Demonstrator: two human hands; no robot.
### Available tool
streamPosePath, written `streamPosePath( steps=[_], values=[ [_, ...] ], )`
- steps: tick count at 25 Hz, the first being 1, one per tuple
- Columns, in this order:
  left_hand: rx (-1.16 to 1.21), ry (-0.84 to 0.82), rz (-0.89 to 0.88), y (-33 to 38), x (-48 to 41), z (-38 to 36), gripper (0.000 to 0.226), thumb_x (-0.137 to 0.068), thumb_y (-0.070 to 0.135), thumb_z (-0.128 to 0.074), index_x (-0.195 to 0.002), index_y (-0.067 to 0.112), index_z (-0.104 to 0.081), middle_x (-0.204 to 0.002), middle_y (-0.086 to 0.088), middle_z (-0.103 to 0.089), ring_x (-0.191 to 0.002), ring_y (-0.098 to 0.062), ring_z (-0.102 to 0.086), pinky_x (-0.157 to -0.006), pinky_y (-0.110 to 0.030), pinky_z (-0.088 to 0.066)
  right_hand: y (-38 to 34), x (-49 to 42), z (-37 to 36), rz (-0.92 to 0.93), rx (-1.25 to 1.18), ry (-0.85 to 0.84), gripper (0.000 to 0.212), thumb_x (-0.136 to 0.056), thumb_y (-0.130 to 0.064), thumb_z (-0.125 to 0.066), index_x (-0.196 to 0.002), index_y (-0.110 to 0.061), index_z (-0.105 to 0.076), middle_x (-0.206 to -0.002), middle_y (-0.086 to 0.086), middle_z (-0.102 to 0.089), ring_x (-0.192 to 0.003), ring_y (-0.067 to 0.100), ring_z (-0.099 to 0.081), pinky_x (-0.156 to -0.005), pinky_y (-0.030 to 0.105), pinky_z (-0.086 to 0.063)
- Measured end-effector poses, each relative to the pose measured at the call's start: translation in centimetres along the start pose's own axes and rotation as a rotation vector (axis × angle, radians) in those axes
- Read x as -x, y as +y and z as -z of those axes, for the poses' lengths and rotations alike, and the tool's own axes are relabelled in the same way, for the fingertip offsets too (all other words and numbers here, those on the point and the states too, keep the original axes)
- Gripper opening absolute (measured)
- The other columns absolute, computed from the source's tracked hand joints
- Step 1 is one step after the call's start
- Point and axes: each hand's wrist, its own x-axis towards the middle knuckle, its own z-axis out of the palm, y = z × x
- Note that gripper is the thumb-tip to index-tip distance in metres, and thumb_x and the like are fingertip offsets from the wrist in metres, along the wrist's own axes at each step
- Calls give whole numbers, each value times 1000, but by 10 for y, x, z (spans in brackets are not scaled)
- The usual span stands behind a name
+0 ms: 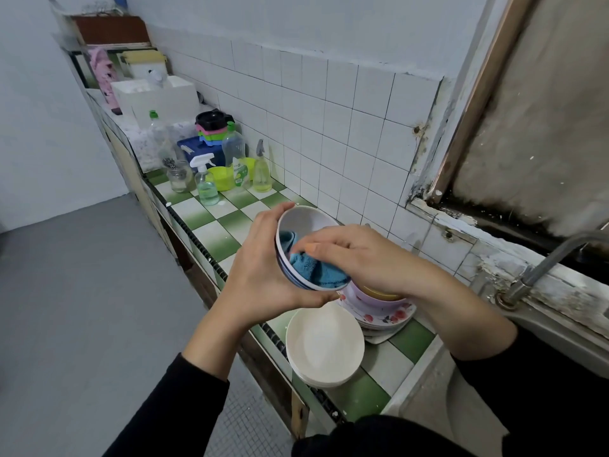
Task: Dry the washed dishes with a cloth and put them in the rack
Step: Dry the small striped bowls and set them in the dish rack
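Cupping one blue-rimmed white bowl [304, 222] from outside, the left hand [263, 272] holds it above the desk [211, 232] while the right hand [359, 255] pinches one blue cloth [318, 270] inside it, one stack of white plates [324, 344] just below both hands.

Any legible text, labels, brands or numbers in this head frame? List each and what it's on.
No text in the frame can be read.
Green-and-white label on the clear plastic bottle with the green cap: there is printing, but it is too blurred to read.
Blue-rimmed white bowl, blue cloth, flower-printed plate: colour or pattern only, no words visible.
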Motion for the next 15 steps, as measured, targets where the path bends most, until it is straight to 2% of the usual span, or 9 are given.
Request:
streamPosePath(
  steps=[2,4,5,7,9,10,11,13,15],
  values=[
    [5,2,-9,2,0,-1,119,-36,58,-80,-140,18,-39,-129,9,-47,-116,-3,-50,-91,-10,-40,4,-3,7,46,228,12,9,-87,-31,-64,-87,-31,-73,-96,-6,-71,-95,14,-62,-92,42,-48],
    [12,10,-18,5,0,-4,118,-37,58,-79,-139,15,-40,-129,8,-49,-118,-5,-50,-93,-10,-39,7,-7,5,95,473,110,13,-86,-23,-67,-95,-28,-75,-101,-5,-69,-96,14,-61,-91,37,-47],
    [15,24,-21,6,1,-5,117,-38,58,-79,-139,13,-40,-129,8,-50,-118,-5,-50,-94,-11,-39,8,-10,1,118,484,209,16,-86,-22,-68,-100,-26,-75,-106,-3,-69,-99,16,-61,-92,36,-46],
    [28,62,-13,5,2,-6,116,-38,56,-79,-138,13,-41,-127,9,-51,-117,-4,-51,-95,-12,-41,6,-16,-9,137,285,334,22,-85,-20,-72,-106,-26,-75,-113,-3,-69,-105,15,-62,-98,33,-45],
    [34,100,25,3,3,-2,117,-36,57,-79,-138,17,-41,-125,9,-52,-114,-2,-52,-91,-12,-42,4,-17,-11,111,66,193,27,-81,-19,-76,-105,-32,-75,-112,-6,-71,-106,10,-63,-99,34,-47],
    [32,118,49,1,4,1,117,-34,58,-78,-138,20,-41,-124,10,-51,-112,0,-52,-89,-11,-42,3,-15,-7,128,60,78,29,-79,-18,-75,-102,-35,-74,-109,-6,-72,-104,10,-64,-98,37,-49],
    [27,132,66,0,4,3,117,-32,60,-78,-137,22,-41,-123,11,-51,-111,3,-50,-88,-9,-41,2,-14,0,149,124,-16,30,-77,-18,-73,-100,-38,-74,-107,-6,-72,-103,12,-64,-96,40,-50],
    [13,126,55,0,4,4,116,-33,62,-79,-136,22,-42,-123,12,-50,-111,4,-48,-88,-5,-38,3,-14,13,153,423,-105,34,-77,-16,-69,-99,-41,-73,-111,-7,-69,-106,15,-61,-95,41,-49],
    [9,88,8,4,4,-2,110,-38,62,-79,-134,20,-43,-123,13,-49,-113,-1,-49,-91,-5,-37,7,-19,15,136,698,14,36,-80,-13,-67,-105,-39,-72,-120,-5,-64,-111,17,-56,-95,42,-47]
  ],
)
